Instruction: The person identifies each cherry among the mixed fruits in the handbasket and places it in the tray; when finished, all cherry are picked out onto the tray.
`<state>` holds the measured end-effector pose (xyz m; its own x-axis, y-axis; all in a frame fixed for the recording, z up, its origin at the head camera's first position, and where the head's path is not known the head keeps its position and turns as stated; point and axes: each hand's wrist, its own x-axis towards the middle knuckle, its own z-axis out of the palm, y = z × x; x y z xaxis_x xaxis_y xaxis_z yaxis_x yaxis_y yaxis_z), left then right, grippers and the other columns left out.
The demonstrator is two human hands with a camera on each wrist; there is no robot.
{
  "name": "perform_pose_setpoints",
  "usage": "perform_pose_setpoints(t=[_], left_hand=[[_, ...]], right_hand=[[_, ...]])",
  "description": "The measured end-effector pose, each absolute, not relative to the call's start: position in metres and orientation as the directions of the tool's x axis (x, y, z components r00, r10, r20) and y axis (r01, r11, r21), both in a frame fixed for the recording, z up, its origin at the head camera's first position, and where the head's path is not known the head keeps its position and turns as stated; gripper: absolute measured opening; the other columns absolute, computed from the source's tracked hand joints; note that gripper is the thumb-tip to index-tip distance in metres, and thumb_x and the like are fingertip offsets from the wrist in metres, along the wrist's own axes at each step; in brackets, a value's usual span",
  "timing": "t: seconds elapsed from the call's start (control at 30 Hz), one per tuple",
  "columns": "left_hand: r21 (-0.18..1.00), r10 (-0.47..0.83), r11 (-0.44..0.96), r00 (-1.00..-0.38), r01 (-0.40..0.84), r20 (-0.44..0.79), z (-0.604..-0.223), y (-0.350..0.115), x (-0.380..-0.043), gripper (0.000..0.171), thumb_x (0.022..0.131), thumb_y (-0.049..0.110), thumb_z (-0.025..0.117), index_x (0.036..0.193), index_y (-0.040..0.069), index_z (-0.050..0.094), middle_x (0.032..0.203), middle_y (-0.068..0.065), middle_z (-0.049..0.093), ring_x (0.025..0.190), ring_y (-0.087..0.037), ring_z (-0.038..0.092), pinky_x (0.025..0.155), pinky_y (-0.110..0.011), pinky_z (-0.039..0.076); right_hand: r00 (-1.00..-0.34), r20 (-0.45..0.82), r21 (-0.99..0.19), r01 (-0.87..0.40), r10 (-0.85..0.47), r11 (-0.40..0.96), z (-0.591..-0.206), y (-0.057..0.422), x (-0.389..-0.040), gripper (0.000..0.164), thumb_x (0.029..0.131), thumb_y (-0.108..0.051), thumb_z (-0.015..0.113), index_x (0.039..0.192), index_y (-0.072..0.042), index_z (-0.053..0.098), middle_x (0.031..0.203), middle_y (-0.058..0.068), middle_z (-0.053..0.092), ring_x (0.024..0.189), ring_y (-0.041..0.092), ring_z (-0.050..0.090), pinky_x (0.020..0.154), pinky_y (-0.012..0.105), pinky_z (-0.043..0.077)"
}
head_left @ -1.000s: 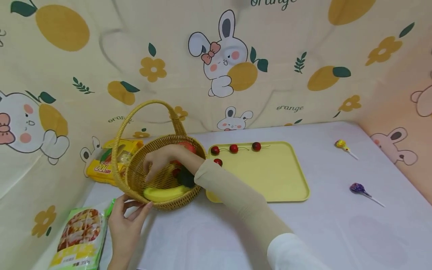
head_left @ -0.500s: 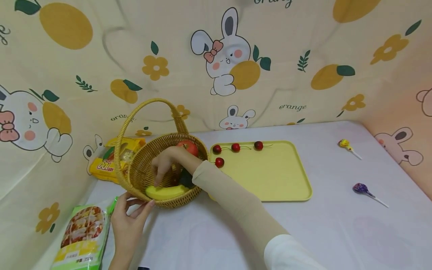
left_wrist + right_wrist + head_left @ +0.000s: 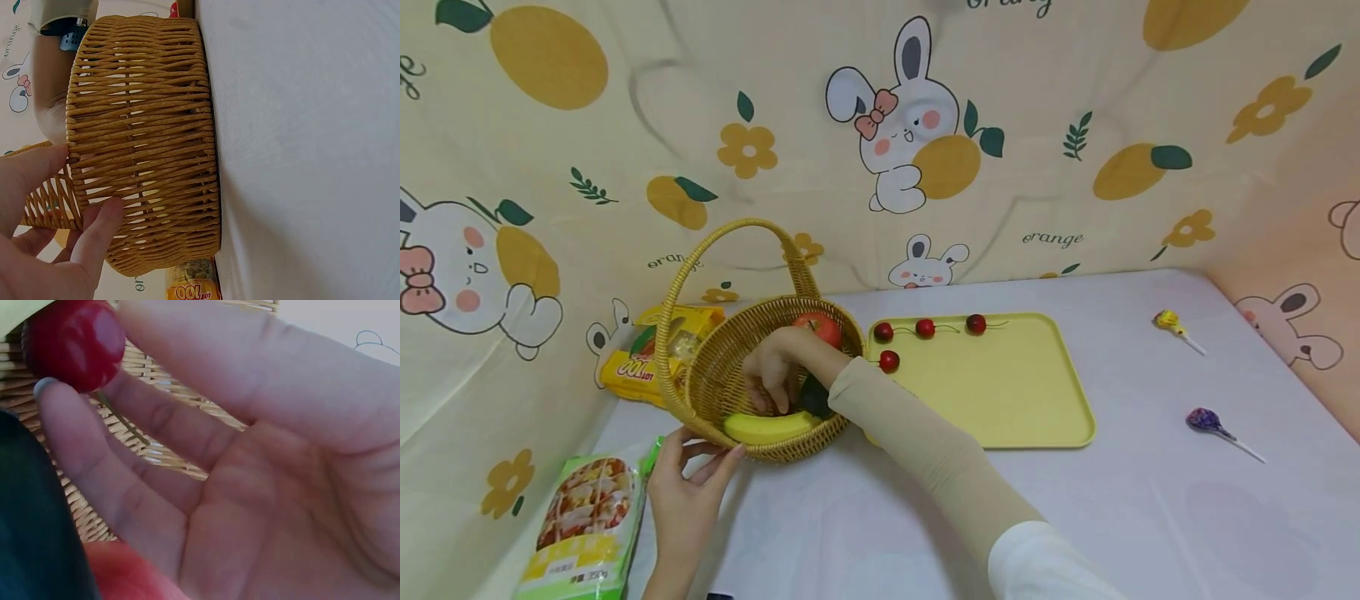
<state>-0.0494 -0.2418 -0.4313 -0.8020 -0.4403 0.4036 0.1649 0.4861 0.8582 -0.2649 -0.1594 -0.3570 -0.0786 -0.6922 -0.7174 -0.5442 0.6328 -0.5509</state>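
Glossy round cherry (image 3: 74,342) pinched by right hand (image 3: 775,367) inside woven wicker basket (image 3: 715,392), left hand (image 3: 688,492) steadying rim.

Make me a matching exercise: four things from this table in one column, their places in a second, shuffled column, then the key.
Things:
1. banana
2. purple lollipop
3. left hand
4. green snack bag

Places:
A. on the table, far right
B. in the wicker basket
C. table's left near corner
D. touching the basket's outer wall

Pairs: 1-B, 2-A, 3-D, 4-C
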Motion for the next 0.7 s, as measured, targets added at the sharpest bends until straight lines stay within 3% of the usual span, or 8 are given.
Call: perform_pose_setpoints(t=[0.2,0.3,0.53,0.7], left_hand=[[0.856,-0.441,0.495,-0.805,0.151,0.397,-0.432,-0.242,-0.05,0.047,0.076,-0.013,0.08,0.118,-0.007,0.058,0.109,-0.002,0.056,0.091,-0.011,0.062,0.073,-0.018,0.062],[0.853,-0.439,0.497,-0.803,0.157,0.404,-0.431,-0.241,-0.049,0.046,0.077,-0.012,0.08,0.117,-0.008,0.058,0.108,-0.003,0.056,0.091,-0.011,0.062,0.073,-0.017,0.061],[0.855,-0.438,0.492,-0.803,0.162,0.404,-0.43,-0.24,-0.048,0.045,0.078,-0.011,0.08,0.117,-0.008,0.057,0.109,-0.006,0.057,0.091,-0.01,0.062,0.073,-0.016,0.061],[0.854,-0.435,0.492,-0.8,0.172,0.412,-0.431,-0.239,-0.05,0.045,0.077,-0.011,0.08,0.116,-0.008,0.058,0.109,-0.006,0.057,0.09,-0.009,0.062,0.073,-0.015,0.061]], right_hand=[[-0.093,-0.726,-0.481,-0.64,-0.682,0.599,-0.359,-0.162,-0.266,0.029,0.089,0.01,0.068,0.114,-0.005,0.07,0.106,0.006,0.062,0.069,0.012,0.055,0.063,0.022,0.055],[-0.1,-0.73,-0.45,-0.674,-0.676,0.586,-0.358,-0.163,-0.266,0.029,0.089,0.009,0.068,0.113,-0.007,0.073,0.108,0.004,0.063,0.067,0.011,0.052,0.059,0.02,0.051],[-0.068,-0.677,-0.493,-0.697,-0.733,0.52,-0.357,-0.157,-0.269,0.028,0.089,0.004,0.072,0.113,-0.009,0.074,0.112,0.001,0.065,0.085,0.009,0.057,0.075,0.021,0.057],[0.003,-0.417,-0.667,-0.68,-0.909,0.304,-0.346,-0.129,-0.275,0.025,0.088,0.001,0.074,0.112,-0.005,0.075,0.108,0.001,0.068,0.096,0.01,0.057,0.084,0.023,0.056]])
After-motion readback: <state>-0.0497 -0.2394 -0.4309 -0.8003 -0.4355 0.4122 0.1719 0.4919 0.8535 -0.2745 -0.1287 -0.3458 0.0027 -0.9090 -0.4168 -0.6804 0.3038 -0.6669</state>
